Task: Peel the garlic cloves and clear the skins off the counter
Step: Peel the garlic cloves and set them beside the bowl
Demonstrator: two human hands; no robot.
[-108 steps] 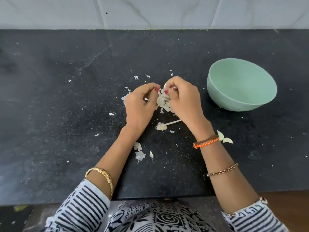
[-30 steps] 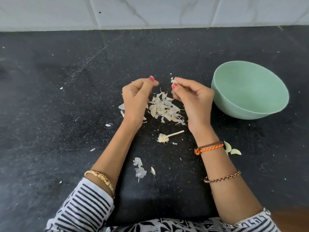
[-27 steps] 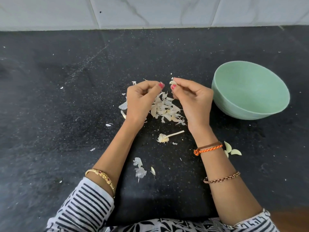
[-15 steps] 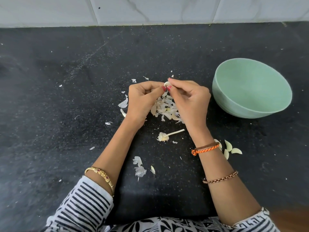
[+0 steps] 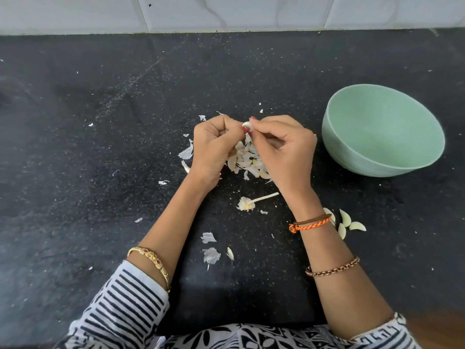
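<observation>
**At the near counter edge: clove peeling in progress**

Nearest the body, striped sleeves frame a dark speckled counter [image 5: 75, 159]. Loose skin flakes [image 5: 210, 255] lie between the forearms. Just right of the right wrist sit four peeled cloves [image 5: 348, 221], bare and pale, on the counter and not in the bowl. Mid-scene, the stripped garlic stem [image 5: 251, 202] lies alone.

Further out, the left hand [image 5: 214, 147] and right hand [image 5: 284, 149] meet over the skin pile [image 5: 247, 159]. Both pinch one garlic clove [image 5: 247, 125] at the fingertips; grip narrow, thumbs and forefingers closed on it.

Change noted: one second ago the hands were apart, the right one alone holding the clove; they have since closed together on it. The camera has also shifted slightly. Judgement: a fresh clove is being stripped, so peeling is ongoing, and clearing skins has not begun.

To the far right stands a green bowl [image 5: 352, 157]; what shows of its inside holds nothing. Small flakes are scattered across the counter to the left. At the far edge, a pale marbled tile wall [image 5: 226, 11] meets the counter.
</observation>
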